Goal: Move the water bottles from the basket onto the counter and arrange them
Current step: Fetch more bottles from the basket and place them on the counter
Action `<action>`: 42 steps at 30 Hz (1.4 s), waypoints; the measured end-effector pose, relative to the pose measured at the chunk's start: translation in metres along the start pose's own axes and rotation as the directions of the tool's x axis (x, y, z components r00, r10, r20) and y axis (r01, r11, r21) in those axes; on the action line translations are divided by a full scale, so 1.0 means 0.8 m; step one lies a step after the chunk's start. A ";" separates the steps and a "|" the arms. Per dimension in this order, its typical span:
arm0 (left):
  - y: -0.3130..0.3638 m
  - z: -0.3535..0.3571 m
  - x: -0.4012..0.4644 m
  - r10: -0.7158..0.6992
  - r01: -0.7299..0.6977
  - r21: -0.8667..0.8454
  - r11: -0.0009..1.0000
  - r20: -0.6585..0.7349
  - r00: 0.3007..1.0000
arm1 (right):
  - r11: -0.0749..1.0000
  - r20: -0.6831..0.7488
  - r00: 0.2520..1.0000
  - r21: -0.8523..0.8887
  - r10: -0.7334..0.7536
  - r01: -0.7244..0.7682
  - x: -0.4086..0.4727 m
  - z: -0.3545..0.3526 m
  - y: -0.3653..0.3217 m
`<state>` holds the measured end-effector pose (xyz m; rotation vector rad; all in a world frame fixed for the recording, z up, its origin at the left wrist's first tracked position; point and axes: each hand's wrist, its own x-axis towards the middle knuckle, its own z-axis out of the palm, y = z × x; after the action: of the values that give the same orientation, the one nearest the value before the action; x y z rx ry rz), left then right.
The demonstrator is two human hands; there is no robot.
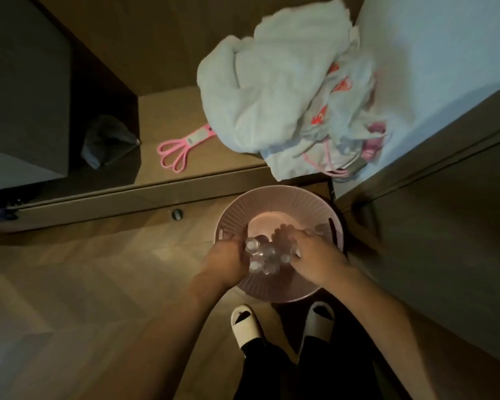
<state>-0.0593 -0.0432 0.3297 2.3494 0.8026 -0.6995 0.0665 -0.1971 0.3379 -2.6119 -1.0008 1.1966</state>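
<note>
Several clear water bottles (264, 256) stand bunched together inside the pink ribbed basket (231, 217), which sits on the wooden floor in the lower middle of the frame, just above the person's white slippers (244, 323); only their caps show, pale discs facing straight up at the camera, so each bottle's long axis runs vertical, neck uppermost, base hidden below; the exact count is blurred, perhaps five or six.

From the head view, the left hand (224, 262) is curled against the left side of the cluster and the right hand (315, 255) against its right side, fingers bent inward and touching the bottles; together they appear to squeeze the bunch between them, though whether either hand has closed round a single bottle I cannot tell.

The step in hand looks like gathering the bottles for a lift; done well, it wants even inward pressure from both sides, fingers low enough to catch the shoulders and not just the caps, and a straight upward pull so that none slips out of the middle; smooth plastic may slide, so taking fewer at once would be safer.

The counter (168, 116) lies in the upper middle of the frame, carrying pink scissors (182, 145) and a heap of pale cloth (272, 90); the bare stretch between them seems the likely landing place.
</note>
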 end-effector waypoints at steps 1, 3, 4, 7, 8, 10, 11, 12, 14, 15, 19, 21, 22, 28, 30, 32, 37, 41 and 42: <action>-0.022 0.041 0.046 -0.020 0.020 0.008 1.000 0.040 0.999 | 1.000 0.029 0.999 -0.019 0.014 -0.014 0.046 0.043 0.012; -0.055 0.095 0.112 -0.052 0.049 0.032 0.998 0.080 0.995 | 0.997 0.068 0.997 -0.079 0.024 -0.019 0.109 0.099 0.030; -0.075 0.133 0.150 -0.071 0.067 0.042 0.997 0.093 0.993 | 0.991 0.075 0.997 -0.130 0.028 -0.018 0.148 0.139 0.043; -0.111 0.221 0.235 -0.101 0.094 0.056 0.994 0.142 0.985 | 0.973 0.132 0.989 -0.227 0.071 -0.040 0.241 0.232 0.067; -0.118 0.245 0.255 -0.103 0.093 0.074 0.993 0.141 0.985 | 0.969 0.156 0.984 -0.242 0.087 -0.047 0.265 0.257 0.068; -0.128 0.282 0.282 -0.082 0.069 0.137 0.988 0.096 0.992 | 0.960 0.172 0.983 -0.281 0.067 -0.016 0.302 0.299 0.069; -0.131 0.296 0.292 -0.076 0.062 0.171 0.983 0.077 0.994 | 0.954 0.166 0.985 -0.299 0.042 0.010 0.314 0.314 0.069; -0.134 0.305 0.298 -0.071 0.058 0.194 0.979 0.061 0.996 | 0.952 0.164 0.986 -0.303 0.018 0.032 0.322 0.326 0.070; -0.138 0.312 0.305 -0.071 0.063 0.203 0.977 0.030 0.997 | 0.964 0.137 0.990 -0.258 -0.030 0.065 0.330 0.341 0.074; -0.139 0.310 0.305 -0.075 0.069 0.196 0.978 0.026 0.997 | 0.968 0.114 0.992 -0.238 -0.052 0.078 0.330 0.343 0.077; -0.132 0.265 0.270 -0.072 0.072 0.063 0.995 -0.005 0.997 | 0.983 0.032 0.999 -0.182 0.015 -0.009 0.302 0.303 0.075; -0.122 0.220 0.238 -0.048 0.049 0.016 0.999 -0.063 0.997 | 0.994 0.035 0.997 -0.084 0.074 -0.071 0.275 0.263 0.065; -0.116 0.195 0.219 -0.039 0.039 -0.012 0.999 -0.092 0.995 | 0.994 0.045 0.994 -0.042 0.100 -0.098 0.256 0.240 0.057; -0.038 -0.008 0.056 0.018 -0.054 -0.180 0.982 -0.197 0.980 | 0.985 0.030 0.999 0.166 0.035 -0.039 0.070 0.043 -0.019; -0.011 -0.085 -0.016 0.014 -0.069 -0.186 0.980 -0.280 0.960 | 0.999 -0.088 0.996 0.049 -0.010 0.014 0.000 -0.029 -0.048; 0.016 -0.159 -0.095 -0.001 -0.088 -0.210 0.974 -0.390 0.921 | 0.999 -0.123 0.991 -0.023 -0.045 0.042 -0.072 -0.095 -0.076; 0.065 -0.273 -0.287 -0.119 -0.153 -0.363 0.919 -0.627 0.770 | 0.985 -0.351 0.922 -0.109 -0.164 0.133 -0.228 -0.204 -0.150; 0.074 -0.300 -0.396 -0.263 -0.187 -0.461 0.867 -0.744 0.615 | 0.958 -0.412 0.867 -0.175 -0.279 0.226 -0.309 -0.239 -0.208; 0.072 -0.303 -0.416 -0.287 -0.191 -0.471 0.861 -0.760 0.583 | 0.949 -0.402 0.862 -0.193 -0.307 0.248 -0.323 -0.243 -0.222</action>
<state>-0.1784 -0.0524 0.7280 2.0524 1.2433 0.6509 -0.0122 -0.1803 0.6980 -2.5374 -1.3321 0.4706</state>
